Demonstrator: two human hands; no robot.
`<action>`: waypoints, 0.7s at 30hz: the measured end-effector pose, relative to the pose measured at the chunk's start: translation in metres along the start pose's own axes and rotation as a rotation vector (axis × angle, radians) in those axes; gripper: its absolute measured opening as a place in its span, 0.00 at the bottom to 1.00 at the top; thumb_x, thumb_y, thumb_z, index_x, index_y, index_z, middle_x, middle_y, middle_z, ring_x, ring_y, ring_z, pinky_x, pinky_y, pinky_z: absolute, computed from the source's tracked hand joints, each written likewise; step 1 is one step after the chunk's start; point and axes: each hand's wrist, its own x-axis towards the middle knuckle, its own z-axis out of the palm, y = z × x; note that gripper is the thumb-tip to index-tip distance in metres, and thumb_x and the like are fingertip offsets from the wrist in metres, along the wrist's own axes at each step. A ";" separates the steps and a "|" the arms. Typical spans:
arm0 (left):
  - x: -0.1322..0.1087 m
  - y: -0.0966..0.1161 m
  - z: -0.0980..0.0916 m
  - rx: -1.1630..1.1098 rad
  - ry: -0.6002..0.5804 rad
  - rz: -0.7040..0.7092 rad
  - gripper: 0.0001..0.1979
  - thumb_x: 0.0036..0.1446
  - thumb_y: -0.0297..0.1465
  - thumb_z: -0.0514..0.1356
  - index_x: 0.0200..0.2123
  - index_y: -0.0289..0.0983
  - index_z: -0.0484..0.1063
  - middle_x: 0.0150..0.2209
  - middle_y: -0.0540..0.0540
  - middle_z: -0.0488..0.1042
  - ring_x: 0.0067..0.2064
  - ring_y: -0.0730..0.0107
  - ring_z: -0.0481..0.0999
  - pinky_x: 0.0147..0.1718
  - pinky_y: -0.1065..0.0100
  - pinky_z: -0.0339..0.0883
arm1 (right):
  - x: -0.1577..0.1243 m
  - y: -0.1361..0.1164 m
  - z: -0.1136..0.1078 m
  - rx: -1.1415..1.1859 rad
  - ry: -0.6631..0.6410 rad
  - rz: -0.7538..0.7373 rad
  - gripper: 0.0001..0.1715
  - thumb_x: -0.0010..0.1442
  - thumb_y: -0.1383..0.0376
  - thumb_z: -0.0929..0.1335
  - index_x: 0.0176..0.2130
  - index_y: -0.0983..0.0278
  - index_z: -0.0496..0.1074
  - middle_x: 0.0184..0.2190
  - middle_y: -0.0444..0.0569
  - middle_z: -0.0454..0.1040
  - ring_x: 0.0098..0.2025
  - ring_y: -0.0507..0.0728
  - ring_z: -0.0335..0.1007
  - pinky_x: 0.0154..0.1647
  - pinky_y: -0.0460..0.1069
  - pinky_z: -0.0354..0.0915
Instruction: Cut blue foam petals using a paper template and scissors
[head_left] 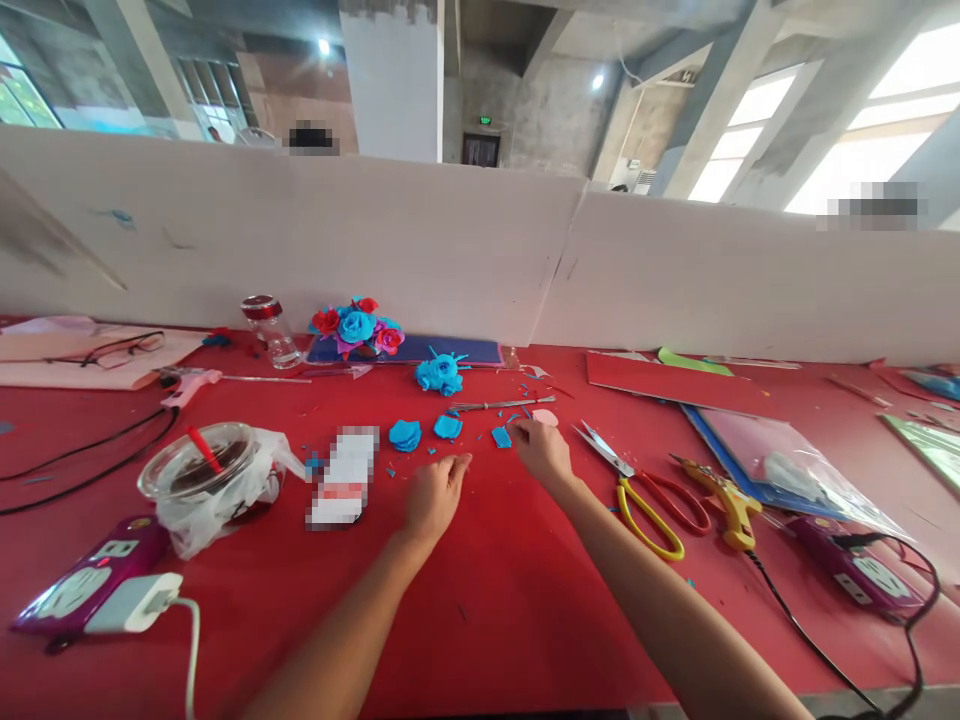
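My left hand [436,495] is over the red table, its fingers curled and pressed together with nothing showing between them. To its right, my right hand [543,452] is closed, fingertips beside a small blue paper square [501,437]; whatever it may hold is hidden. Beyond my left hand lie a stack of blue petal pieces [405,436] and another blue stack [448,427]. Farther back are a blue paper flower [440,373] and a bundle of thin wires [502,404]. A pink round piece [545,417] lies just behind my right hand.
Scissors [630,485] and a yellow glue gun [731,500] lie at right. At left are a cup with a red straw [199,470], a phone [345,478] and a power strip [82,580]. A flower bouquet [358,325] and glass bottle [274,330] stand near the white partition [420,250].
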 end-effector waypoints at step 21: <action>-0.001 -0.008 0.015 0.056 0.139 0.141 0.17 0.65 0.36 0.46 0.36 0.37 0.73 0.33 0.44 0.76 0.34 0.68 0.74 0.30 0.69 0.58 | 0.101 0.007 0.012 -0.364 -0.142 -0.288 0.17 0.60 0.73 0.61 0.42 0.60 0.75 0.39 0.49 0.77 0.43 0.58 0.69 0.38 0.47 0.59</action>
